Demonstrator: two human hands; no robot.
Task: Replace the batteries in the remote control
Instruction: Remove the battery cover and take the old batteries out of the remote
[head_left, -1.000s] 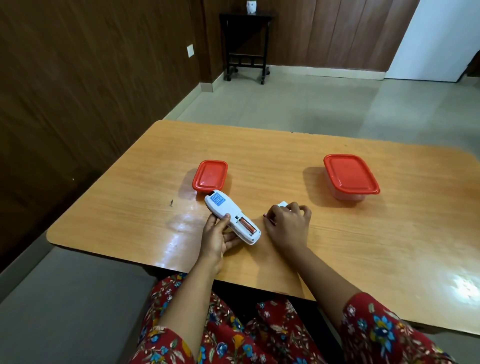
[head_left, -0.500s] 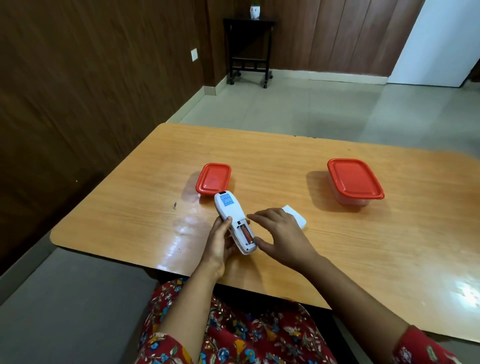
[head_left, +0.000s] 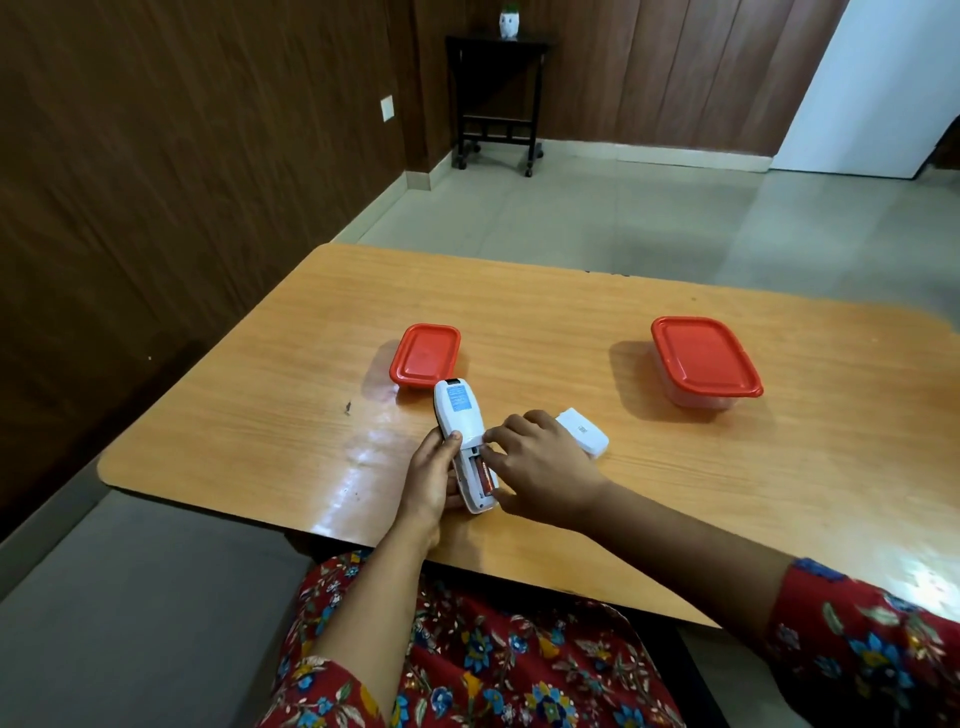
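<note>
While the white plastic remote control (head_left: 465, 447) lies face down near the lower middle of the frame, its battery bay open toward the camera, the left hand (head_left: 430, 478) clamps its long edge, thumb on the back shell and fingers curled under. The right hand (head_left: 540, 460) has its fingertips (head_left: 491, 448) pinched down at the top of the bay, touching the copper-coloured cylindrical battery (head_left: 486, 475); whether they have actually gripped it cannot be told from here.

Judging by this, the step in hand is prising the old cell out. It would go best by pushing the battery against its spring end and tipping the free end upward, not dragging it sideways, with the left hand pressing the casing flat so it cannot skate on the glossy surface. A smooth metal-jacketed cell is likely to roll once free, so it should be lifted clear and not flicked.

Just right of the right hand rests the small white rounded battery cover (head_left: 582, 430), a thin curved plastic shell. The orange wood-grain laminate worktop (head_left: 727, 493) is slick and reflective, with rounded corners. Above the remote, touching or nearly touching its far tip, sits a small rounded-rectangle container with a red plastic lid (head_left: 425, 355); a larger clear plastic tub with a red lid (head_left: 704, 362) stands well apart at centre right. What either holds is not visible.
</note>
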